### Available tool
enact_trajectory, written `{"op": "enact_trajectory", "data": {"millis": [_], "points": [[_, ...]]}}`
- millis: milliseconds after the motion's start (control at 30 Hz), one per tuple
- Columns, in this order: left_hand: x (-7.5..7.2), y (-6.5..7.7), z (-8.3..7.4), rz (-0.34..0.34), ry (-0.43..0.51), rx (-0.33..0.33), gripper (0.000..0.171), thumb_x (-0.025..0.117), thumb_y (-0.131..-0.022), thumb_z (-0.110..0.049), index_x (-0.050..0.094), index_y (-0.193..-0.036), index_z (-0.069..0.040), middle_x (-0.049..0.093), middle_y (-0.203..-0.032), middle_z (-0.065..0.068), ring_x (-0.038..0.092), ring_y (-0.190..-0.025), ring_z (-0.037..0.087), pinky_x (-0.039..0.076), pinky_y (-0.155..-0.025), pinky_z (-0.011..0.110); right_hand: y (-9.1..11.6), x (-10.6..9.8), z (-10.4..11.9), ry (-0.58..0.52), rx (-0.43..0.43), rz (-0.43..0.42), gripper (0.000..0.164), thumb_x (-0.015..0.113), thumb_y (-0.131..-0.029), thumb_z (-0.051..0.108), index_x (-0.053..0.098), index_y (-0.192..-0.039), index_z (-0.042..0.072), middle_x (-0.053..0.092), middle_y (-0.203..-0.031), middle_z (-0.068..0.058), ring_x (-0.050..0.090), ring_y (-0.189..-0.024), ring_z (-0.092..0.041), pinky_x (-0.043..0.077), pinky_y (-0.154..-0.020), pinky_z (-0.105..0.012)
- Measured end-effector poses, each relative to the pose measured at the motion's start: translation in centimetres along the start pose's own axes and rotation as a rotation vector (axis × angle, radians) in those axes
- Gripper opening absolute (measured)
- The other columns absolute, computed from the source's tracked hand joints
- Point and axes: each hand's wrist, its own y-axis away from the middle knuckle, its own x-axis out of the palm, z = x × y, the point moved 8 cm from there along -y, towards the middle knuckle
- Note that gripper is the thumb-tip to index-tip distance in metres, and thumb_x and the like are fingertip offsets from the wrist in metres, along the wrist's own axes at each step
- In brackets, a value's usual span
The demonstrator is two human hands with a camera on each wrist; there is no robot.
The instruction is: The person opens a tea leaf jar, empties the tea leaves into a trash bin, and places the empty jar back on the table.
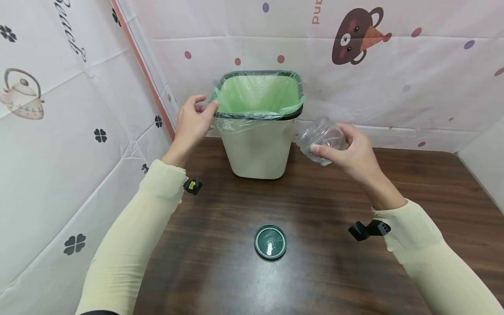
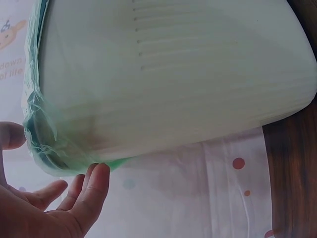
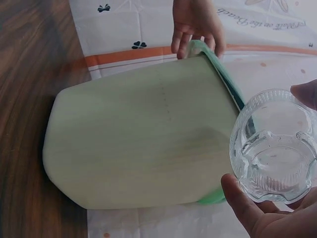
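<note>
A clear glass jar [image 1: 322,136], its mouth uncovered, is tilted toward the bin in my right hand [image 1: 357,154]. Thumb and fingers grip the jar from its sides, above the table and just right of the bin. The pale trash bin [image 1: 257,151] stands upright, with a thin green bag [image 1: 256,94] lining it and folded over its dark rim. At the bin's left rim corner is my left hand [image 1: 192,120]; in the left wrist view its loosely spread fingers [image 2: 94,193] are right at the bag's edge. A dark green round lid [image 1: 270,242] lies on the table in front.
The dark brown wooden table [image 1: 220,271] carries the bin and lid. Printed white cloth [image 1: 236,48] hangs close behind the bin, and another sheet [image 1: 51,175] covers the left side. A small black camera [image 1: 368,229] is strapped to my right wrist.
</note>
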Motion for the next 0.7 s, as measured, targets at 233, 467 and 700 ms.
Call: {"op": "enact_trajectory", "data": {"millis": [233,467,700], "points": [[0.2,0.3,0.1,0.002,-0.067,0.024,0.071,0.046,-0.082,-0.066,0.04,-0.138,-0.023,0.053,-0.119,0.005,0.052,-0.098,0.014,0.045,-0.083,0.039,0.3,0.0,-0.6,-0.032,-0.012,0.006,0.053,0.076,-0.075,0.026,0.054,-0.122,0.012,0.06,-0.101,-0.008,0.057,-0.086,-0.022,0.051,-0.061,-0.021],[0.3,0.5,0.1,-0.022,-0.092,0.039,0.07,0.046,-0.082,-0.066,0.042,-0.137,-0.023,0.054,-0.12,0.006,0.05,-0.102,0.013,0.043,-0.088,0.04,0.7,0.2,-1.0,-0.025,0.002,0.028,0.055,0.076,-0.076,0.026,0.052,-0.123,0.011,0.06,-0.101,-0.008,0.057,-0.086,-0.02,0.05,-0.062,-0.021],[0.4,0.7,0.2,-0.029,-0.097,0.048,0.069,0.047,-0.083,-0.064,0.041,-0.138,-0.022,0.055,-0.119,0.006,0.051,-0.1,0.013,0.043,-0.087,0.04,1.0,0.2,-1.6,-0.015,0.011,0.023,0.055,0.077,-0.075,0.025,0.052,-0.123,0.011,0.06,-0.101,-0.007,0.057,-0.086,-0.02,0.05,-0.062,-0.021]]}}
